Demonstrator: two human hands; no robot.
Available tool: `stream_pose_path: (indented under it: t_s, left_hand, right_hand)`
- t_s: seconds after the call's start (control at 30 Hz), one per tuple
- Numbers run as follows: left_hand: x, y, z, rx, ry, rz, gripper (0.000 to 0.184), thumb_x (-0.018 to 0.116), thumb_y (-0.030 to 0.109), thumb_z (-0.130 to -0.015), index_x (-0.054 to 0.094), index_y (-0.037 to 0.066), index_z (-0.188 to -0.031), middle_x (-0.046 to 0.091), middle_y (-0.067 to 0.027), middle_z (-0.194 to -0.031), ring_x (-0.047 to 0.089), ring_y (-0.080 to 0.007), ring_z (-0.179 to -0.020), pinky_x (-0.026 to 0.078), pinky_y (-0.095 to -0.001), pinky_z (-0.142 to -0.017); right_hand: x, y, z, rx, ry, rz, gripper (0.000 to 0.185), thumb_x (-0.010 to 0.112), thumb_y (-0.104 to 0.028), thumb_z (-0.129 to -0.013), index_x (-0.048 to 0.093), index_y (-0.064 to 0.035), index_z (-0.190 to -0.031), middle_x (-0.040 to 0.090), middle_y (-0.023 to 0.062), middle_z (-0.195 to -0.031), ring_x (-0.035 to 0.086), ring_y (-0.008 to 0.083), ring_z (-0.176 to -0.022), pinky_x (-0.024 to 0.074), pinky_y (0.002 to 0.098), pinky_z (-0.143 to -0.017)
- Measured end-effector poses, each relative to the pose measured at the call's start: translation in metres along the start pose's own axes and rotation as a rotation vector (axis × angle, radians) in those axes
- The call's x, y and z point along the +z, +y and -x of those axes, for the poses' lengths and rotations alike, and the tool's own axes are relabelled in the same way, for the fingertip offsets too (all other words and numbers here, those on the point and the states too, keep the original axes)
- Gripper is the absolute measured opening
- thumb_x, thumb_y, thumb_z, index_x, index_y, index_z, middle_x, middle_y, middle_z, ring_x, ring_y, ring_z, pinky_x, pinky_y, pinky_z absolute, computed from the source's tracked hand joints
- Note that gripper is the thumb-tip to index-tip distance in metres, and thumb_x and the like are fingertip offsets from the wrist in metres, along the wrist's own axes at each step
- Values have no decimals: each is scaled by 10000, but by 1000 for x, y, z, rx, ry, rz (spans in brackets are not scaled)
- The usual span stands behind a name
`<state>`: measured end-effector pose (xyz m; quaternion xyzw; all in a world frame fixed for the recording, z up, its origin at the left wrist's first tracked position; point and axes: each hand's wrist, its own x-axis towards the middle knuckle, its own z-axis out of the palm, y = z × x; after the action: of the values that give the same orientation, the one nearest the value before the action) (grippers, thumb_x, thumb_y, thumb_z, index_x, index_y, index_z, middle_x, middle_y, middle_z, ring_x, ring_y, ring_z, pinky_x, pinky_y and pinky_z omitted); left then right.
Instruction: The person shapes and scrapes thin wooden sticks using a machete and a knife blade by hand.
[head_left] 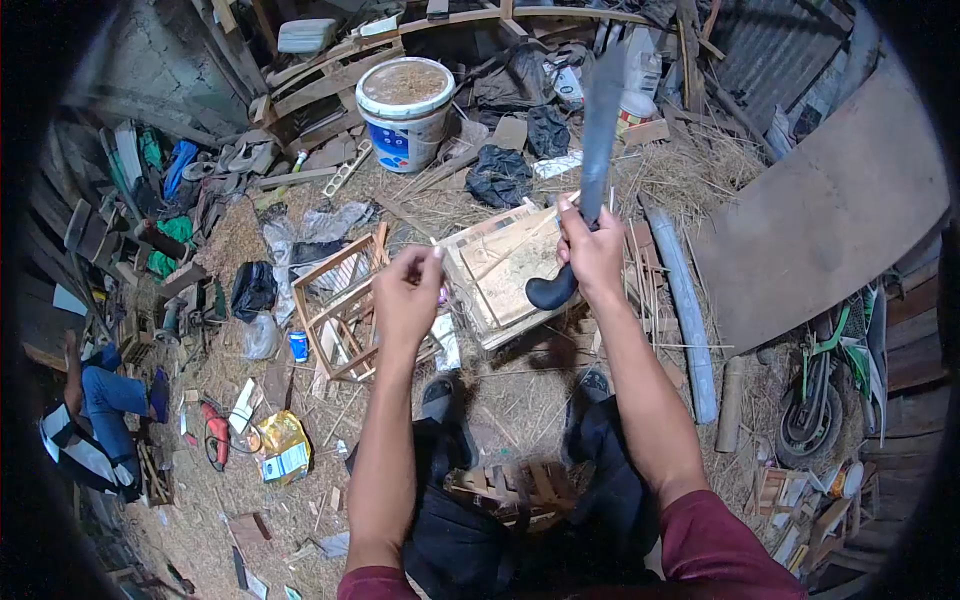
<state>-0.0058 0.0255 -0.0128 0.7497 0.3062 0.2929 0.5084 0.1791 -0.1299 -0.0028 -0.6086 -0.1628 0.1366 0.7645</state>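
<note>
Head view, left to right. Left hand (405,290): fingers curled; whether they pinch anything slim, I cannot tell. Wooden board (515,255): centre, beyond the shoes (440,400). Right hand (597,255): closed round the black handle (551,290) of a long blade (600,125), pointing far; I would grip firmly, edge clear of the other hand. Unclear: blurred blade tip, sharpened side; upper handle covered.

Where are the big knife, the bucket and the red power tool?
Big knife (598,140): head view, on the blade.
Bucket (408,143): head view, on its outer wall.
Red power tool (216,434): head view, on its red body.
</note>
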Motion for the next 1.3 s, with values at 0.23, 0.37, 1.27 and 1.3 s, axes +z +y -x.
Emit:
stream_pose_path:
  t_s: [0.23,0.37,1.27,1.3]
  left_hand:
    - [39,22,9,211,-254,-66,269,703,166,-898,711,24,-1127,731,-146,-1033,705,-201,-909,545,-321,-770]
    - [40,22,10,126,-298,-67,248,715,171,-889,722,12,-1080,741,-132,-920,691,-162,-820,533,-315,-726]
    - [52,19,3,343,309,-120,188,727,60,-856,726,-53,-1006,736,-176,-915,728,-227,-805,562,-310,-733]
    - [52,19,4,342,320,-118,184,726,59,-858,726,-53,-1003,736,-173,-905,727,-222,-799,559,-305,-724]
  right_hand:
    - [12,-1,18,38,-296,93,186,675,-193,-951,610,-50,-853,494,-64,-567,433,30,-440,307,236,-397]
    - [9,-2,20,-18,-331,124,178,643,-183,-970,614,-50,-855,490,-74,-593,421,18,-458,292,230,-409]
    - [19,10,89,-59,-378,675,220,507,-157,-950,587,47,-937,612,297,-681,631,491,-703,486,541,-639]
    - [19,19,90,-52,-375,693,205,503,-144,-948,580,47,-950,613,301,-683,631,496,-708,486,550,-644]
